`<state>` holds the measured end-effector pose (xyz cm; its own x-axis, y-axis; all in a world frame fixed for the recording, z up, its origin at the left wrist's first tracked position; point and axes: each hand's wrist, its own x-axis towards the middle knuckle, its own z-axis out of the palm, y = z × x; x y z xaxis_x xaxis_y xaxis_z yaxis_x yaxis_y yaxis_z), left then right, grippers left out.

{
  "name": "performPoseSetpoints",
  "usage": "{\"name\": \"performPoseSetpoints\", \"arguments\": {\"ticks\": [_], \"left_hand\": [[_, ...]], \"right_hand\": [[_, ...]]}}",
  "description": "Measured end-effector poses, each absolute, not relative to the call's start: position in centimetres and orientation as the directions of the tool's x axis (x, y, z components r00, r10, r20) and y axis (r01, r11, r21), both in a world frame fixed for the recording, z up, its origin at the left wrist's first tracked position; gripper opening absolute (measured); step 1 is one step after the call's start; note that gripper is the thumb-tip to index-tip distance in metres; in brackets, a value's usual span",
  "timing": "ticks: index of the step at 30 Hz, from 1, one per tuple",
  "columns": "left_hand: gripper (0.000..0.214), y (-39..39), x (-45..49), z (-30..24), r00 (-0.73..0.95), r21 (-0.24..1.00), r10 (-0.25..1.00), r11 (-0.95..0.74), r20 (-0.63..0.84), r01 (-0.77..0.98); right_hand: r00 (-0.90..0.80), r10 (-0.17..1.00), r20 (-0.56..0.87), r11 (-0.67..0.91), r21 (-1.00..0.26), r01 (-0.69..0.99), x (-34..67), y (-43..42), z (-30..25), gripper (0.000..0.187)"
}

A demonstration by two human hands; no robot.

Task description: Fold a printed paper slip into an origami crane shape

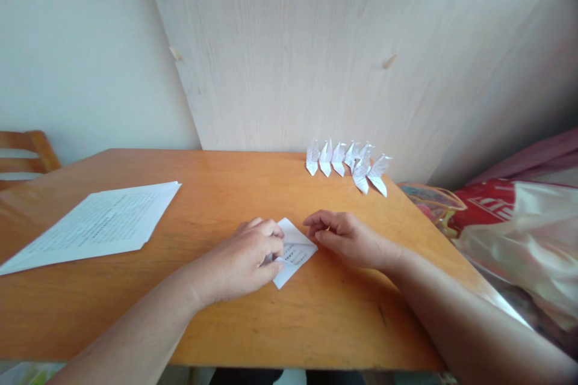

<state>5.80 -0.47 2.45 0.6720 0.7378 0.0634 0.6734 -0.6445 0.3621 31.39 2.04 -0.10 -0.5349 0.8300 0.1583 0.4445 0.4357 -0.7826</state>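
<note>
A small folded sheet of white printed paper (295, 246) lies on the orange-brown wooden table (226, 337), under the left hand (255, 252); whether this grip pinches, I cannot tell. The right hand (347, 239), its grip narrow, seemingly unfilled, is beside. Edges should align before pressing.

Table: orange-brown wood (235, 186), under the fingers (271, 245) and spreading all around them.
Chair: slatted wooden back (43, 147), far left of the fingers.
Panel: pale, wood-grained (289, 60), upright beyond the fingers.
Wall: whitish (81, 42), beyond them, leftward.
Red bag: white-marked (490, 207), well right of the fingers.
Cream material: glossy, crumpled (542, 228), farther right.
</note>
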Motion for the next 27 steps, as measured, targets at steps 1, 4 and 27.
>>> {"name": "performPoseSetpoints", "arguments": {"ticks": [1,4,27], "left_hand": [[0.015,-0.5,5.8,2.5,0.673,0.360,0.737,-0.644,0.056,0.675],[0.015,-0.7,5.8,2.5,0.662,0.363,0.749,-0.623,0.022,0.693],[0.029,-0.5,5.5,0.6,0.465,0.548,0.879,-0.440,0.102,0.711]], "right_hand": [[-0.541,0.827,0.149,0.434,-0.781,0.449,31.5,2.2,-0.3,0.025],[-0.584,0.796,0.156,0.476,-0.758,0.446,31.6,2.5,-0.9,0.032],[-0.628,0.770,0.115,0.558,-0.598,0.575,31.8,2.4,-0.6,0.023]]}}
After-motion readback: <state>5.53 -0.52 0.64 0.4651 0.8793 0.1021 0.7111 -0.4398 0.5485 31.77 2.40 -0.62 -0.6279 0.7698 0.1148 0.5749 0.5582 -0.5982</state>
